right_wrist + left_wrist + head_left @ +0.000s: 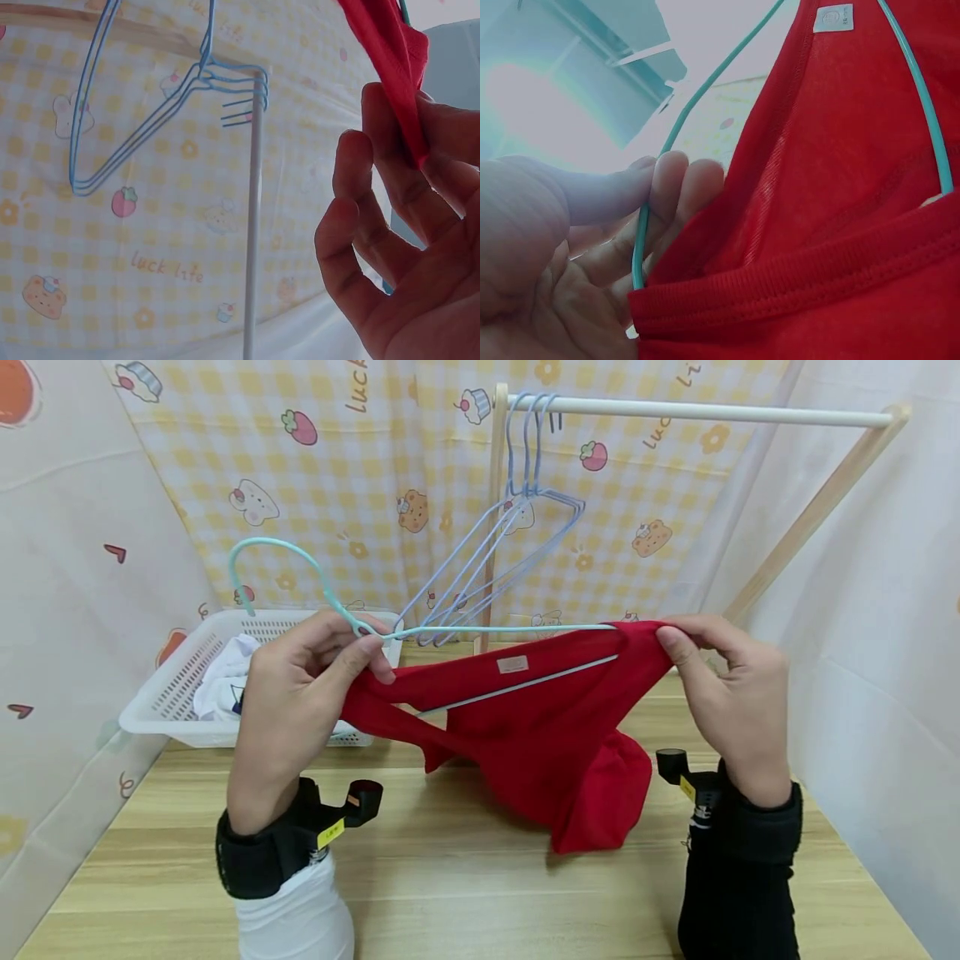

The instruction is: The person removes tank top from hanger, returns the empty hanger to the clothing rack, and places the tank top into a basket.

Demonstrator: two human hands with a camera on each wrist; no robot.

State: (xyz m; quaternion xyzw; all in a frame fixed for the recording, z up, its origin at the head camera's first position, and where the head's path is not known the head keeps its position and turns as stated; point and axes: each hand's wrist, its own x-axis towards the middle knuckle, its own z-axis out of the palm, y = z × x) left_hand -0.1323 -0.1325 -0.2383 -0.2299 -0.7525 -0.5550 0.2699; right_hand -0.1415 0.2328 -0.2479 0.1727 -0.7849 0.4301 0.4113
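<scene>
A red shirt (540, 735) hangs over the table, stretched between both hands, its small neck label showing. A mint-green wire hanger (480, 629) runs through its neckline, and the hook rises at the left. My left hand (300, 685) pinches the hanger near the base of its hook, beside the collar; in the left wrist view the thumb and fingers close on the green wire (705, 88). My right hand (731, 685) pinches the shirt at its right shoulder, and the red cloth (405, 90) shows between thumb and fingers. The hanger's right end is hidden inside the shirt.
Several blue wire hangers (527, 493) hang from the white rail (697, 412) of a wooden-legged rack at the back. Behind the left hand stands a white plastic basket (180, 672) with white clothing (228, 677) inside. Patterned curtains surround the wooden table (450, 893).
</scene>
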